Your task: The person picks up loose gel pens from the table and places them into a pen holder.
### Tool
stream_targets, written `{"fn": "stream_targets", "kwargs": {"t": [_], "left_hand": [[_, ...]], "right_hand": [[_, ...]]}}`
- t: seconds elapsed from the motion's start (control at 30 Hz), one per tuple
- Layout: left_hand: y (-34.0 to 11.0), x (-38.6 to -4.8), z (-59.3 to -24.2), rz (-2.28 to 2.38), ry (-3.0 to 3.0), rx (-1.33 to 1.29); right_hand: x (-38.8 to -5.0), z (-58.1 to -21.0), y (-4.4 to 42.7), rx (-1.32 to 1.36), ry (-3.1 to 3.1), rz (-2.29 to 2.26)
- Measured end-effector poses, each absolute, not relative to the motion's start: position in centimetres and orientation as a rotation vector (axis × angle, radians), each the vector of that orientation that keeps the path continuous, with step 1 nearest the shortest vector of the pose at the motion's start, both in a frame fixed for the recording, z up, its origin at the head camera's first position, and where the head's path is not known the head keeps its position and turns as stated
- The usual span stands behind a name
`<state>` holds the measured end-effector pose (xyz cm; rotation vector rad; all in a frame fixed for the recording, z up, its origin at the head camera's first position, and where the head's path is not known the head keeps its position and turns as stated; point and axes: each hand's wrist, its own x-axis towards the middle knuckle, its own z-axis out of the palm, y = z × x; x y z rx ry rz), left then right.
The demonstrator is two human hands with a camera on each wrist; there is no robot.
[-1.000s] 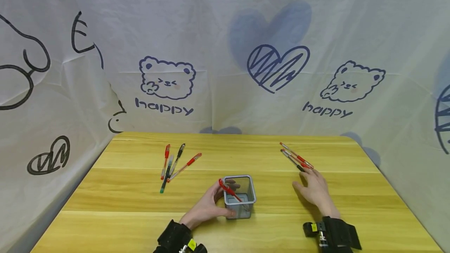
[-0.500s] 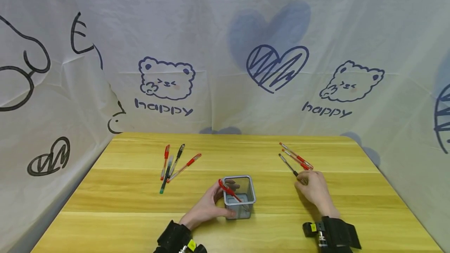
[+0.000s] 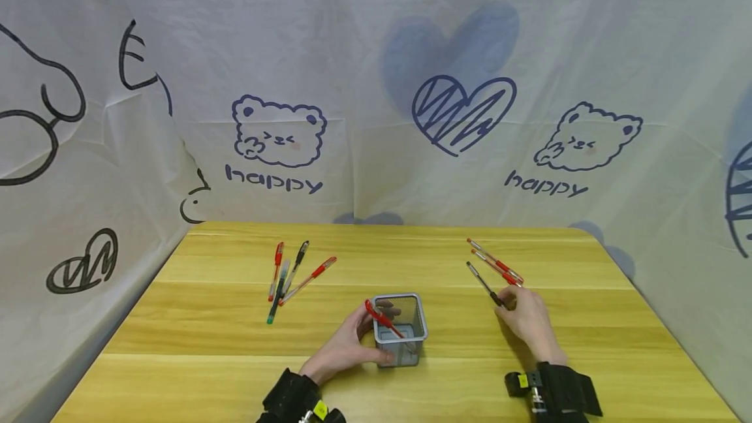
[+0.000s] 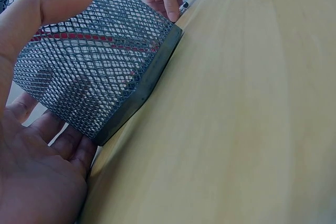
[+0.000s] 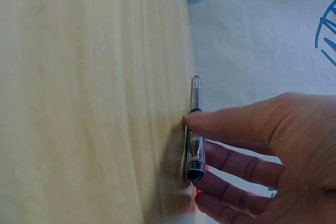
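My left hand (image 3: 346, 348) holds a grey square mesh pen holder (image 3: 408, 354) upright on the table. The thumb is in front and the other fingers are around the far side. One red pen (image 3: 384, 320) leans inside; through the mesh (image 4: 110, 61) it shows as a red line in the left wrist view. To the right, my right hand (image 3: 527, 318) pinches a black pen (image 3: 483, 281) near its capped end. The right wrist view shows the thumb across this pen (image 5: 196, 153), which lies at table level. Two red pens (image 3: 496, 262) lie side by side just beyond that hand.
On the left of the wooden table (image 3: 194, 338) lies a loose cluster of several pens, among them a red pen (image 3: 323, 267), a black-capped pen (image 3: 302, 252) and a dark pen with a green end (image 3: 274, 305). A printed white cloth (image 3: 376, 149) hangs behind the table.
My right hand has taken hold of the black pen and drawn it slightly toward me, away from the two red pens. The left hand and pen holder have stayed put.
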<state>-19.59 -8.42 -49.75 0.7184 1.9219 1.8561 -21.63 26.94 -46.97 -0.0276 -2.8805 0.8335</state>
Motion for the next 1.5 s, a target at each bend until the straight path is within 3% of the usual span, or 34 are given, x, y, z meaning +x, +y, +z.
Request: {"fn": "stream_targets", "kwargs": {"t": [0.93,1.5], "left_hand": [[-8.4,-19.6,-49.9,1.857,1.921,0.713],[-8.4,-19.6,-49.7,1.863,1.918,0.714]], "right_hand": [[-21.6,-46.8,26.8,-0.071,-2.872,0.798],[-21.0,-44.7,27.1,-0.012,-2.584,1.159]]}}
